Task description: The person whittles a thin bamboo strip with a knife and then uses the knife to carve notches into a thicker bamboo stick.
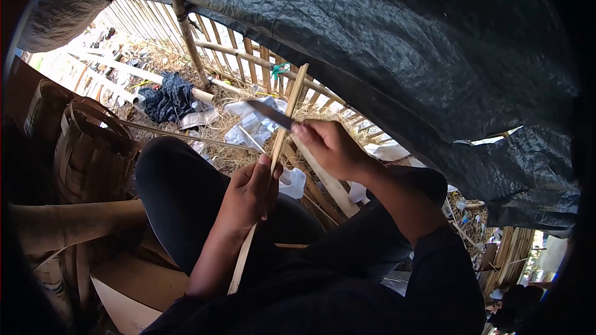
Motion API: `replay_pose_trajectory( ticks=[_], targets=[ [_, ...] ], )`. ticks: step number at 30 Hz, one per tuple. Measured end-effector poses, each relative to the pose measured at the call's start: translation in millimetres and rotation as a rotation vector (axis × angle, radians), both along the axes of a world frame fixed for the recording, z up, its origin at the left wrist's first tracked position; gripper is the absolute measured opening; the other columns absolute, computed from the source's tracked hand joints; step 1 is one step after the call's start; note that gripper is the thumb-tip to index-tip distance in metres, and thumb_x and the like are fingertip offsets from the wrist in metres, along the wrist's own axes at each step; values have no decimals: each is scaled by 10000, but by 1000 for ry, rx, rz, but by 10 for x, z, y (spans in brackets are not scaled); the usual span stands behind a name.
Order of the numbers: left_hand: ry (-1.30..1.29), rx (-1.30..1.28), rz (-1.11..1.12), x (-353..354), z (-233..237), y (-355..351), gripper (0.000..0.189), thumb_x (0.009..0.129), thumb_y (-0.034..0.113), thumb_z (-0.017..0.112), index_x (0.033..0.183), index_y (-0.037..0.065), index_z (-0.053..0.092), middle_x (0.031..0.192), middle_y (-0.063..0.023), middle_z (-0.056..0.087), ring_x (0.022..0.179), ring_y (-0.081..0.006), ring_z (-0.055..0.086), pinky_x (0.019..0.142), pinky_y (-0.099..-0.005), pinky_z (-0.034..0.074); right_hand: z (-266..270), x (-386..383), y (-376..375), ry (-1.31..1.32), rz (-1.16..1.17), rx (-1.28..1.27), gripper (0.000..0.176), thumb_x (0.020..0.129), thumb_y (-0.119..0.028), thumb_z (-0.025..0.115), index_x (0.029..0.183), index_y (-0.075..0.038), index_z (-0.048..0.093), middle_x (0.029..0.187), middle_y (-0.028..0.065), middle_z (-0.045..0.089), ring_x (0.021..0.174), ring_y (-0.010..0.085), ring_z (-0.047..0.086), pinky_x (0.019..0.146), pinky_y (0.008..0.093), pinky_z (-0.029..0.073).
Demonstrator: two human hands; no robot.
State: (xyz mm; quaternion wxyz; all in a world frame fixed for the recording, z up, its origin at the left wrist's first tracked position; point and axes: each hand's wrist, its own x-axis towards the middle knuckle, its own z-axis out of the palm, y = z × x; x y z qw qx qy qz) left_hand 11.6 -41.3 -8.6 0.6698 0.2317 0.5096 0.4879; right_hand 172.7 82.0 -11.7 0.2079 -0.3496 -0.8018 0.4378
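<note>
A long, pale bamboo strip (297,90) runs diagonally up from my lap, between my two hands. My left hand (250,191) is closed around its middle, thumb lying along the strip. In my right hand (330,150) is a knife (267,111), its dark blade pointing left and crossing the strip above my left hand. The fingers wrap the knife's handle and hide most of it. My legs (180,192) are bent beneath both hands.
Woven baskets (87,149) and a thick bamboo pole (81,223) stand at my left, above a cardboard box (143,279). Ahead are a bamboo fence (239,59), dark cloth (167,96) and plastic scraps on straw. A black tarp (397,43) hangs overhead at right.
</note>
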Motion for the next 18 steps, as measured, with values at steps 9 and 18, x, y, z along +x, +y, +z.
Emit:
replay_pose_trajectory(
  ticks=[9,18],
  targets=[
    [55,-62,13,-5,47,18,407,1014,432,410,857,71,512,507,28,396,374,-50,309,361,-206,227,-100,-1,4,27,2,42,385,997,-278,503,708,-25,519,511,26,412,466,113,386,488,319,340],
    [52,-36,26,-1,15,27,418,1012,435,412,845,67,518,490,37,385,354,-53,297,353,-204,221,25,5,85,-1,9,-17,416,994,-317,511,730,2,548,506,32,436,469,96,398,467,325,335]
  ],
)
